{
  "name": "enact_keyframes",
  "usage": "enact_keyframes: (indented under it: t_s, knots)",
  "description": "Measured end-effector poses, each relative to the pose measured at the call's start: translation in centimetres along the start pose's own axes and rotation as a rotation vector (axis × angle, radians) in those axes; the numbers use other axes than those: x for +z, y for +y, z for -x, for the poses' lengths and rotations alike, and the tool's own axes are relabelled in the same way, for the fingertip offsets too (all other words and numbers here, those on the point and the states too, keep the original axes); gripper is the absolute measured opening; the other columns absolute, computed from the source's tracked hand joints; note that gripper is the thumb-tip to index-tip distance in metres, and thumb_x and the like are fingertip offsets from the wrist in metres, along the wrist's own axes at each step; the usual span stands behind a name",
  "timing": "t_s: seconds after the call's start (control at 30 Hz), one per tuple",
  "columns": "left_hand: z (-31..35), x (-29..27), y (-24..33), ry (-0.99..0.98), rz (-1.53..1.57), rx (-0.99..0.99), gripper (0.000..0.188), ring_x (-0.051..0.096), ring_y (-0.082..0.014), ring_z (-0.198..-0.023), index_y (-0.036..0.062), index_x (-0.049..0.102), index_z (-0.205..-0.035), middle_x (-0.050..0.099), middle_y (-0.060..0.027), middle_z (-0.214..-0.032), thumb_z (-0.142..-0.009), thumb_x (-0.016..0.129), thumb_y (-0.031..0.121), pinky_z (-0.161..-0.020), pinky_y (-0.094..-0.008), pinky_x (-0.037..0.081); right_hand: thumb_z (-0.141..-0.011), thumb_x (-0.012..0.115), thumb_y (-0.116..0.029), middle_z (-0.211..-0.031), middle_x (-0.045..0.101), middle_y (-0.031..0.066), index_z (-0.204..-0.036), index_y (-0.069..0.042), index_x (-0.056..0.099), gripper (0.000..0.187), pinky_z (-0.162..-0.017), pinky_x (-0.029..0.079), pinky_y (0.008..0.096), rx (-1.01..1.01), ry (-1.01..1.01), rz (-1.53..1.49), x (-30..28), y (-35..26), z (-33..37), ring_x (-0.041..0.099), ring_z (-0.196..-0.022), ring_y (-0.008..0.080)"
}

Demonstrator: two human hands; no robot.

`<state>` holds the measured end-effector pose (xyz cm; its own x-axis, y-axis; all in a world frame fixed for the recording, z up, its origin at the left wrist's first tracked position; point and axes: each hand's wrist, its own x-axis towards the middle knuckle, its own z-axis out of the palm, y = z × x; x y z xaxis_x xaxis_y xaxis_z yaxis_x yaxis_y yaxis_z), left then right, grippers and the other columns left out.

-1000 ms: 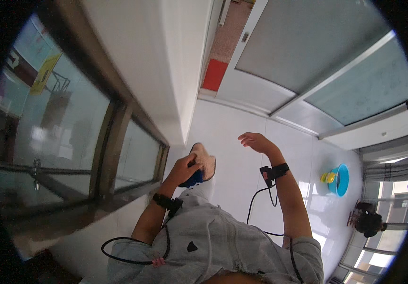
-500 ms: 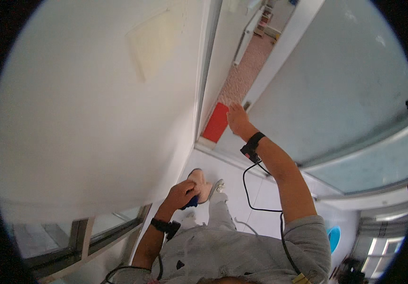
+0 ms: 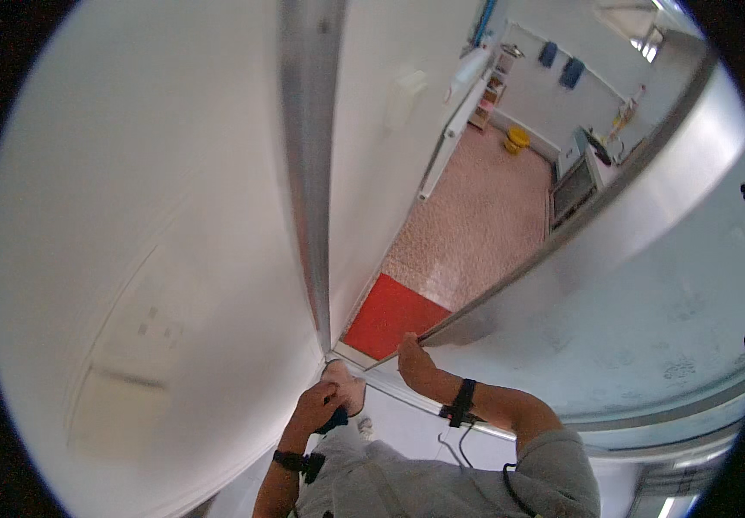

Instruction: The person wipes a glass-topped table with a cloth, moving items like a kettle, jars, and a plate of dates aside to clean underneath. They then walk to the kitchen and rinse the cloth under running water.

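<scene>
My left hand [image 3: 315,406], low by the white wall, has its fingers closed on a soft, pale pink cloth-like piece [image 3: 353,390]. Something dark blue [image 3: 334,421] shows under that hand; whether it belongs to the pink piece I cannot tell. My right hand [image 3: 416,363] grips the near edge of a frosted glass door [image 3: 597,337] with a metal frame. Its fingertips are partly hidden by that edge. A doorway stands open between the door and the white wall. Dark bands with small devices circle both wrists, with cables on the right arm.
A red mat [image 3: 394,315] lies just past the threshold. Beyond stretches a speckled pinkish floor [image 3: 476,203], with a yellow stool-like object [image 3: 517,139], a narrow shelf [image 3: 491,97] and a counter [image 3: 581,177]. A metal post [image 3: 310,173] stands at the left of the doorway.
The doorway gap has widened and more of the room beyond shows. The view has shifted toward the opening. My right hand stays at the door's edge; my left hand still holds the pink piece.
</scene>
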<state>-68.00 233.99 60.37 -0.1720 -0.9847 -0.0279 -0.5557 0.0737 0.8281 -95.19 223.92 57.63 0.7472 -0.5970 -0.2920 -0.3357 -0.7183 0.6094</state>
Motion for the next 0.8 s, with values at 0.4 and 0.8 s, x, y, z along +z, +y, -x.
enact_keyframes:
  t_s: [0.4, 0.8]
  knots:
    - [-21.4, 1.7, 0.9, -0.185, -0.082, 0.225, 0.021, 0.058, -0.0340, -0.096, 0.0010, 0.063, -0.094, 0.061, -0.0169, -0.099, -0.081, 0.061, 0.018, -0.084, -0.0386, 0.048, -0.088, 0.054, -0.039, -0.116, 0.057, 0.0195, -0.131, -0.009, 0.049, 0.052, -0.096, 0.023, 0.0713, 0.532, -0.376, -0.869, -4.2, 2.8, 4.7, 0.053, -0.112, 0.0349]
    - [-44.3, 17.0, 7.5, -0.423, 0.062, 0.546, 0.028, 0.058, -0.0337, -0.101, 0.0030, 0.065, -0.100, 0.062, -0.0153, -0.107, -0.080, 0.066, 0.023, -0.089, -0.0384, 0.046, -0.080, 0.061, -0.040, -0.120, 0.057, 0.0152, -0.112, -0.012, 0.063, 0.043, -0.088, 0.038, 0.0607, 1.162, -0.403, -1.128, 0.5, 4.5, 7.6, 0.053, -0.112, 0.0291]
